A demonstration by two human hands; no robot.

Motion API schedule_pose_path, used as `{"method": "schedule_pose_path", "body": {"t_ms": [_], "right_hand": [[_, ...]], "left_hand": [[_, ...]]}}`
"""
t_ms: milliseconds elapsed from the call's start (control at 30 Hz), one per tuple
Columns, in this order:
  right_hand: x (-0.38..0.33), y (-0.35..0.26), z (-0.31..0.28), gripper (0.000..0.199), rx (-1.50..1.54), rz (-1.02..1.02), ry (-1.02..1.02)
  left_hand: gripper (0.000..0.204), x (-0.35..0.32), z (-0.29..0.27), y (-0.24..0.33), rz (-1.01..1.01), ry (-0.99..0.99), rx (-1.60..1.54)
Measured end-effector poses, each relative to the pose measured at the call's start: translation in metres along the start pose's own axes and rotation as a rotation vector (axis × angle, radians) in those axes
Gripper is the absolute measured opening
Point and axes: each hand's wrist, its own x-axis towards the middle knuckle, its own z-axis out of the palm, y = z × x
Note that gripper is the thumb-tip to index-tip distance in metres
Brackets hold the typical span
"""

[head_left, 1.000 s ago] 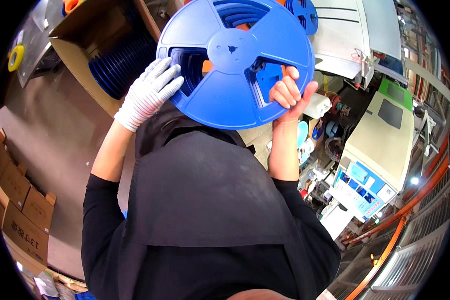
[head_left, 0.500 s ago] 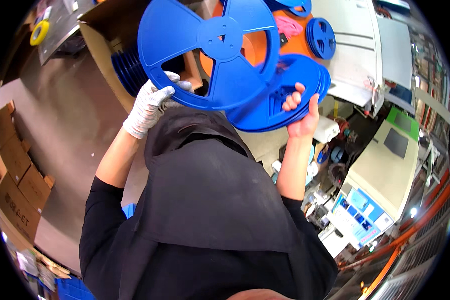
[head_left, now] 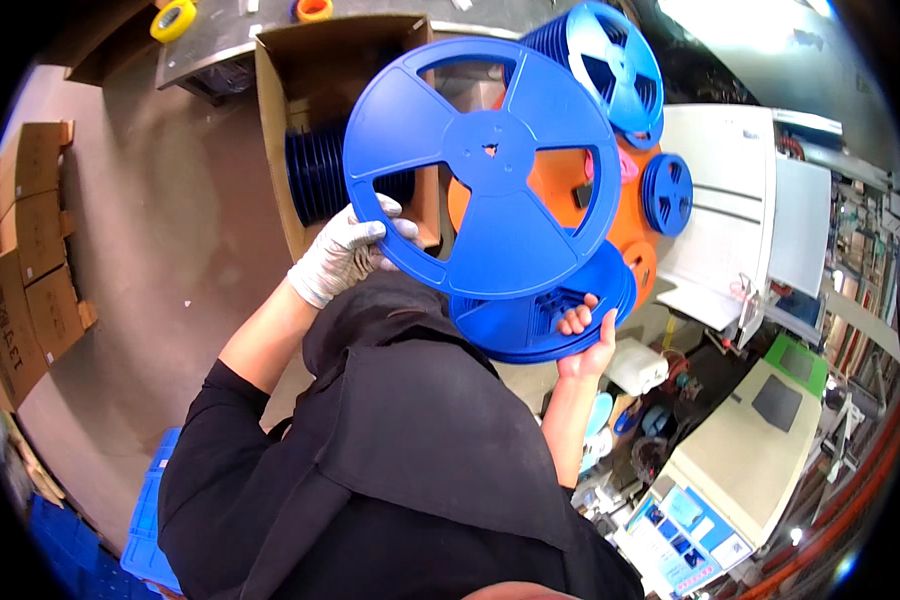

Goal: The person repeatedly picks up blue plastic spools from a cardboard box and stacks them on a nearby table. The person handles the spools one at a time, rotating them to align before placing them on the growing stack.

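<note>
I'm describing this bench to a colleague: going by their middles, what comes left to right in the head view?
Stacked cardboard boxes, yellow tape roll, gloved left hand, the blue reel it holds, bare right hand, small blue reels, the machine's green end.

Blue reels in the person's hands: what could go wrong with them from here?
1. The gloved left hand has the single blue reel only near its rim, so the reel might tip or slip.
2. The bare right hand holds the stack of blue reels at one edge, so the discs could slide apart.
3. The single reel overlaps the stack in view and might knock it; whether they touch is unclear.
</note>
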Motion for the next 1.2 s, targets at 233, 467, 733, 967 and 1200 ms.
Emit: {"method": "schedule_pose_path", "body": {"t_ms": [233, 467, 733, 967, 1200], "right_hand": [[0.012, 0.008, 0.007, 0.044, 0.016, 0.033, -0.086], [0.031, 0.012, 0.028, 0.038, 0.005, 0.004, -0.007], [0.084, 0.037, 0.053, 0.029, 0.011, 0.189, -0.335], [0.075, 0.034, 0.094, 0.040, -0.181, 0.132, -0.292], [0.096, 0.016, 0.063, 0.040, -0.155, 0.148, -0.457]], "left_hand": [[0.034, -0.017, 0.015, 0.021, 0.124, 0.014, 0.168], [0.034, -0.043, 0.025, 0.030, 0.215, -0.032, 0.217], [0.034, -0.083, 0.002, 0.018, 0.297, -0.017, 0.108], [0.035, -0.086, -0.002, 0.003, 0.370, -0.049, 0.088], [0.037, -0.071, 0.017, -0.007, 0.384, 0.037, 0.159]]}}
